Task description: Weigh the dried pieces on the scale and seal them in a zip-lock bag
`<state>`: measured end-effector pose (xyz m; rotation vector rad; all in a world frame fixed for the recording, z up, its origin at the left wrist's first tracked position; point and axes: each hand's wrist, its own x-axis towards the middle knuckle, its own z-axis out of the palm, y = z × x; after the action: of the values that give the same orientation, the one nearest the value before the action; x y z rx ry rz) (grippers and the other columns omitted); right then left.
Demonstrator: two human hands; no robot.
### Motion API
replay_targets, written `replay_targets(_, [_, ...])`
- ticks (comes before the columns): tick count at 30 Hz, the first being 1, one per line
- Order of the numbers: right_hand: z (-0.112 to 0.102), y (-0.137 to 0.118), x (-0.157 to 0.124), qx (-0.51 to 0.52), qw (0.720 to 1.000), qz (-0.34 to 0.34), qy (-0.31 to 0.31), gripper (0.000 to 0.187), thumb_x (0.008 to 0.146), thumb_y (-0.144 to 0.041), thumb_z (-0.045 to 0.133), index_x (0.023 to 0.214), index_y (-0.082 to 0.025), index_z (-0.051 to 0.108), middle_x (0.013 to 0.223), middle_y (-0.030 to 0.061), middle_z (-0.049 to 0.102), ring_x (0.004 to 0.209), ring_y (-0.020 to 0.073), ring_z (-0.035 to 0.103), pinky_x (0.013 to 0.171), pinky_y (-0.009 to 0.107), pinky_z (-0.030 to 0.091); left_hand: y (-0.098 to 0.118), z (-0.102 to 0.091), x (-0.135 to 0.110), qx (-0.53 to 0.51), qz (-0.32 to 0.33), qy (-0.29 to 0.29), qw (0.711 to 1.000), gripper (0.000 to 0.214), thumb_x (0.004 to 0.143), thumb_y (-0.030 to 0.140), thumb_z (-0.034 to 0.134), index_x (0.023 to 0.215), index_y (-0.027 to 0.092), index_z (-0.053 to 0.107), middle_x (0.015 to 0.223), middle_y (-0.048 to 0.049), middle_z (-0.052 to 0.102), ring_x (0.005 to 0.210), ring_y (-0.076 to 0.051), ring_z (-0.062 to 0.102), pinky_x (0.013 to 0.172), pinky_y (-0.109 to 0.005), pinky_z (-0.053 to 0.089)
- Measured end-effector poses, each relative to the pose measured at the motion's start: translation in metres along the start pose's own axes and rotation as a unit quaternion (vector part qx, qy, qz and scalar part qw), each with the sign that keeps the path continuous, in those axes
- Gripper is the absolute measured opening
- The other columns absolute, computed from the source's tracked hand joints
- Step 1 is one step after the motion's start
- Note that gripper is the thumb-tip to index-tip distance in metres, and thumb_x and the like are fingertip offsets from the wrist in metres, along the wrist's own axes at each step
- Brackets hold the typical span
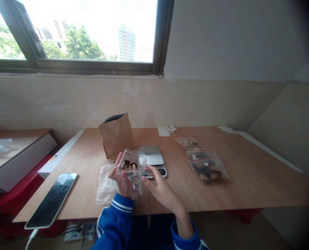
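My left hand [123, 184] is closed round a clear plastic bag [127, 156] with several brown-capped, pale-stemmed mushrooms [130, 165] inside. It lifts the bag above the table's front part, thumb on the near side. My right hand [159, 189] is beside the bag's right edge, thumb and fingers stretched and apart, fingertips close to or touching the plastic. Just behind my right fingers stands a kitchen scale [151, 156] with a silver plate, its front partly hidden. Beneath my left hand lies a crumpled clear plastic bag [104, 187].
An open brown paper bag [118, 137] stands behind my left hand. Red-striped zip bags of mushrooms [209, 170] lie to the right. A phone [52, 201] on a cable rests at the table's left edge. Crumpled tissue [170, 128] lies near the wall.
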<state>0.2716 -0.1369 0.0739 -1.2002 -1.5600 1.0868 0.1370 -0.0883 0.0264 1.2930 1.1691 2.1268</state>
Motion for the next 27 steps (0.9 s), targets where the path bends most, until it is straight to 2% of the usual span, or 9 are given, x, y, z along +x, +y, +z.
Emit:
replay_targets(1, [0.002, -0.005, -0.001, 0.004, 1.000, -0.011, 0.001, 0.056, 0.082, -0.049, 0.058, 0.131, -0.024, 0.047, 0.131, 0.0082, 0.053, 0.118, 0.0234, 0.052, 0.101, 0.039, 0.042, 0.008, 0.003, -0.004, -0.005, 0.039, -0.002, 0.999, 0.037, 0.086, 0.058, 0.040, 0.103, 0.027, 0.030, 0.141, -0.0120, 0.042, 0.123, -0.024, 0.047, 0.097, -0.050, 0.039])
replay_targets(3, [0.002, -0.012, 0.000, 0.016, 0.999, -0.035, 0.006, 0.053, 0.083, -0.048, 0.056, 0.129, -0.023, 0.050, 0.130, 0.0079, 0.055, 0.120, 0.0232, 0.051, 0.103, 0.038, 0.040, 0.022, 0.007, -0.014, -0.008, 0.066, -0.029, 0.997, 0.031, 0.089, 0.052, 0.039, 0.107, 0.027, 0.033, 0.145, -0.0118, 0.037, 0.131, -0.024, 0.039, 0.104, -0.052, 0.032])
replay_targets(7, [-0.006, -0.014, 0.000, 0.060, 0.995, -0.070, 0.045, 0.041, 0.093, -0.046, 0.038, 0.121, -0.023, 0.058, 0.125, 0.0074, 0.059, 0.120, 0.0215, 0.052, 0.104, 0.038, 0.039, 0.042, 0.007, -0.025, 0.051, 0.021, -0.077, 0.996, 0.049, 0.092, 0.054, 0.023, 0.117, 0.021, 0.049, 0.147, -0.0125, 0.034, 0.137, -0.027, 0.029, 0.111, -0.051, 0.021])
replay_targets(11, [-0.020, -0.004, -0.007, 0.090, 0.992, -0.062, 0.055, 0.043, 0.093, -0.048, 0.036, 0.116, -0.023, 0.062, 0.123, 0.0068, 0.061, 0.120, 0.0213, 0.052, 0.108, 0.040, 0.037, 0.046, 0.000, -0.021, 0.084, -0.036, -0.048, 0.995, 0.041, 0.091, 0.045, 0.041, 0.122, 0.021, 0.050, 0.141, -0.0106, 0.041, 0.133, -0.026, 0.034, 0.110, -0.046, 0.025])
replay_targets(15, [-0.025, 0.004, -0.012, 0.111, 0.992, -0.023, 0.047, 0.045, 0.093, -0.051, 0.034, 0.114, -0.024, 0.064, 0.122, 0.0058, 0.062, 0.119, 0.0215, 0.053, 0.106, 0.040, 0.040, 0.038, -0.002, -0.008, 0.009, -0.150, -0.086, 0.985, 0.046, 0.085, 0.047, 0.052, 0.123, 0.020, 0.050, 0.115, -0.0099, 0.060, 0.102, -0.022, 0.059, 0.087, -0.037, 0.048])
replay_targets(17, [-0.024, 0.007, -0.011, 0.103, 0.994, -0.026, 0.041, 0.046, 0.094, -0.051, 0.033, 0.115, -0.025, 0.063, 0.121, 0.0066, 0.063, 0.119, 0.0214, 0.053, 0.105, 0.039, 0.041, 0.032, -0.001, -0.003, -0.017, -0.197, -0.080, 0.977, 0.048, 0.081, 0.048, 0.056, 0.119, 0.019, 0.052, 0.098, -0.0071, 0.064, 0.085, -0.020, 0.063, 0.074, -0.032, 0.051])
replay_targets(20, [-0.024, 0.014, -0.007, 0.080, 0.995, -0.048, 0.029, 0.047, 0.095, -0.049, 0.031, 0.116, -0.022, 0.063, 0.116, 0.0086, 0.065, 0.116, 0.0227, 0.056, 0.103, 0.039, 0.042, 0.026, 0.001, -0.002, -0.038, -0.236, -0.106, 0.965, 0.044, 0.080, 0.050, 0.057, 0.108, 0.017, 0.057, 0.086, -0.0041, 0.065, 0.077, -0.017, 0.062, 0.066, -0.028, 0.049])
replay_targets(23, [-0.030, 0.022, -0.004, 0.048, 0.995, -0.051, 0.069, 0.043, 0.092, -0.049, 0.039, 0.113, -0.021, 0.064, 0.112, 0.0088, 0.068, 0.107, 0.0248, 0.061, 0.096, 0.041, 0.047, 0.022, -0.001, -0.004, -0.002, -0.224, -0.124, 0.967, 0.033, 0.079, 0.050, 0.059, 0.089, 0.018, 0.058, 0.075, 0.0003, 0.062, 0.067, -0.014, 0.058, 0.062, -0.025, 0.046])
replay_targets(27, [-0.048, 0.030, -0.006, 0.004, 0.993, -0.049, 0.106, 0.033, 0.087, -0.045, 0.052, 0.104, -0.023, 0.069, 0.103, 0.0073, 0.071, 0.096, 0.0249, 0.065, 0.086, 0.038, 0.050, 0.023, -0.011, -0.005, 0.097, -0.160, -0.107, 0.977, 0.029, 0.079, 0.048, 0.059, 0.075, 0.020, 0.052, 0.059, 0.0049, 0.051, 0.054, -0.011, 0.048, 0.054, -0.023, 0.039])
